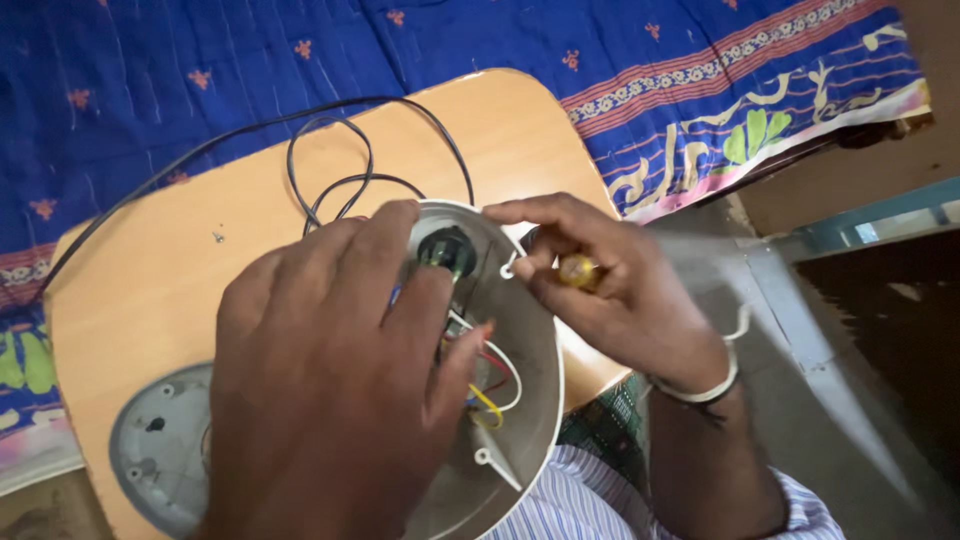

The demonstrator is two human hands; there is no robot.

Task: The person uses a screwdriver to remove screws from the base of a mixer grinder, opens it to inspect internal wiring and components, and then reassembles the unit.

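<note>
The left hand (330,380) presses flat on an open round grey housing (530,340) at the near edge of the wooden counter (250,200), its hollow side facing up. The right hand (610,280) has its grip closed on a yellow-handled screwdriver (578,270), long axis pointing left into the housing's rim.

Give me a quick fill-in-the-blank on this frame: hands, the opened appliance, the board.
1. The left hand rests inside the open round grey appliance housing, which lies on a ____ board.
2. The right hand holds a tool with a ____ handle.
3. A ____ power cord loops across the board.
4. A separate round grey cover plate lies at the board's ____ end.

Missing words: wooden; yellow; black; left
</note>
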